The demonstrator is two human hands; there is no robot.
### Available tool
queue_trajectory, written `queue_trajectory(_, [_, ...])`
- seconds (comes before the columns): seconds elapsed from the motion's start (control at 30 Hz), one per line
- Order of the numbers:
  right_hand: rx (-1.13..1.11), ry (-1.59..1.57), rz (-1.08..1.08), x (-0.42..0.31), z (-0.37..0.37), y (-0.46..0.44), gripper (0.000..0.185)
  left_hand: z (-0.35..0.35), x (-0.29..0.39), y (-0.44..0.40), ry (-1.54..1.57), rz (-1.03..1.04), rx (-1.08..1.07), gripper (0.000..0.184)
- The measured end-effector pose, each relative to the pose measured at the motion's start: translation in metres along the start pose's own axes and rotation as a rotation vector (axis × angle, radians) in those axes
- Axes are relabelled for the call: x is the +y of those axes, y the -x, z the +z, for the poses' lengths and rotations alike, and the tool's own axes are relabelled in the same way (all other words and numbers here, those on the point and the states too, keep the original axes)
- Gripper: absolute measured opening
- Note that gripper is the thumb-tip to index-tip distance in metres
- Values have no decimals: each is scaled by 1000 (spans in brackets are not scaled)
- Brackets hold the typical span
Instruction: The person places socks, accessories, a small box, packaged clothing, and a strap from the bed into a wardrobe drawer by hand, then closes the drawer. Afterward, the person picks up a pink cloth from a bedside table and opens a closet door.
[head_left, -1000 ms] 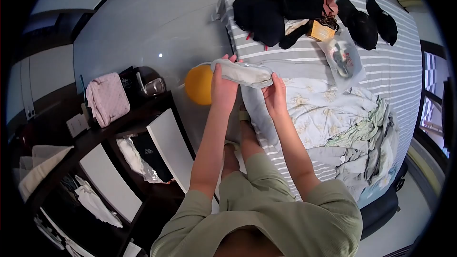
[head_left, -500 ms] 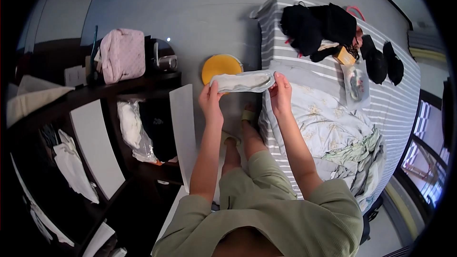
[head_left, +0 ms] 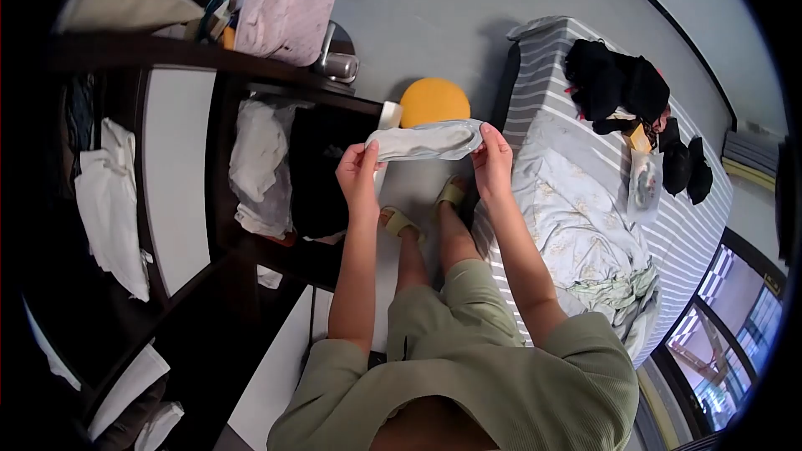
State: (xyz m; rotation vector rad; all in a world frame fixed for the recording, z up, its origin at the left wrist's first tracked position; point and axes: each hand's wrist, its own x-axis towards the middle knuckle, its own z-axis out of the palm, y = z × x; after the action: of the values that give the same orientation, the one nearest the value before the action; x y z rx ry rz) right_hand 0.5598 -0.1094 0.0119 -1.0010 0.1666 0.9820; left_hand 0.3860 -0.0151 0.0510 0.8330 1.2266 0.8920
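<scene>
Packet (head_left: 424, 141) in both hands (head_left: 357, 177) (head_left: 493, 165) swung toward cabinet (head_left: 167, 53).

A home bedroom, shown by the striped bed (head_left: 545, 67), rumpled quilt (head_left: 568, 200) and open clothes cabinet (head_left: 167, 55).

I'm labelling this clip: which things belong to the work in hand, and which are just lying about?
In hand:
- pale wrapped item
- left hand and right hand, holding its ends

Apparently lying about:
- yellow round object
- pink item
- black clothes
- rumpled bedding
</scene>
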Motion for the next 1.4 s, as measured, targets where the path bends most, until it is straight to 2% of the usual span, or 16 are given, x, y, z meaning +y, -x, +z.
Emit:
queue_trajectory(0.27, [-9,139,-2,53,43,57,13,-93,18,10,3,-15,-8,14])
queue_trajectory(0.37, [-109,446,-167,77,56,80,13,-139,17,12,-112,60,75,16])
queue_trajectory(0.4, [-146,510,-162,83,61,88,11,-155,17,13,-157,90,106,17])
queue_trajectory(0.5, [-251,565,-157,109,81,115,9,-205,20,19,-184,12,157,15])
queue_trajectory(0.63, [-560,728,-231,147,106,145,7,-272,17,28,-43,-62,281,19])
queue_trajectory(0.7, [-629,840,-198,161,122,161,6,-302,15,34,-41,-39,345,18])
queue_trajectory(0.77, [-696,815,-126,178,134,175,5,-329,17,39,-49,-23,407,17])
queue_trajectory(0.87, [-853,909,-155,203,144,189,6,-363,20,41,-62,-20,490,17])
queue_trajectory(1.07, [-1008,1070,-185,240,161,211,10,-395,43,36,-11,-44,639,16])
queue_trajectory(1.17, [-982,1068,-159,266,162,213,12,-407,51,26,-8,-13,669,16])
queue_trajectory(1.23, [-984,1078,-93,283,159,208,25,-413,55,20,-31,47,673,17])
queue_trajectory(1.3, [-917,1034,-48,300,157,206,32,-420,53,15,-50,52,670,31])
queue_trajectory(1.33, [-946,1169,-109,306,152,203,41,-421,52,16,-59,32,706,35])
queue_trajectory(1.4, [-1001,1215,-131,308,145,202,39,-422,47,18,-50,16,733,39])
